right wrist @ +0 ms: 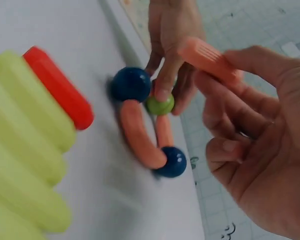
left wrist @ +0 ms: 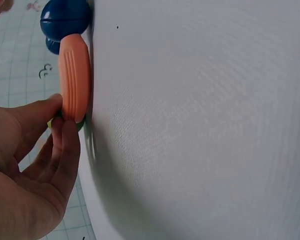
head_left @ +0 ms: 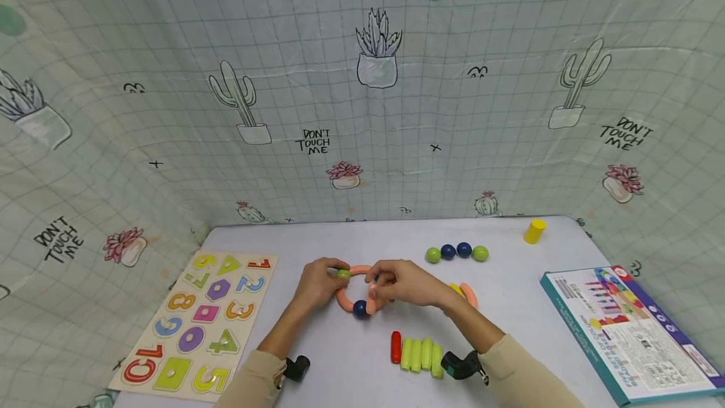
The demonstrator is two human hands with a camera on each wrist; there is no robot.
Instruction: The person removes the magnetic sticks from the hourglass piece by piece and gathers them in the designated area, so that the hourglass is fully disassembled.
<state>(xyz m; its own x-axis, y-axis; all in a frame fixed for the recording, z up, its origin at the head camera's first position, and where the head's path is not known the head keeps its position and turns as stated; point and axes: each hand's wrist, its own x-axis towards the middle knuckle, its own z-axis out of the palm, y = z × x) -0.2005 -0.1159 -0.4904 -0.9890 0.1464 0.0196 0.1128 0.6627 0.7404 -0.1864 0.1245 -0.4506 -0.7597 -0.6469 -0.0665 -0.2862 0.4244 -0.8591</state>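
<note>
Right wrist view: a ribbed orange curved stick (right wrist: 207,56) is pinched by the right hand (right wrist: 260,145), its long axis pointing toward ten o'clock, where the partial ring (right wrist: 147,130) of smooth orange arcs and glossy balls lies on the worktop (head_left: 351,364). A green ball (right wrist: 160,105) there is pinched by the left hand (right wrist: 172,45).

Close view, turned sideways: the left hand (left wrist: 25,170) pinches a small green ball (left wrist: 65,121) at the end of a ribbed orange curved stick (left wrist: 74,77) lying on the white desk (left wrist: 205,125). A dark blue ball (left wrist: 65,17) touches the stick's far end.
</note>
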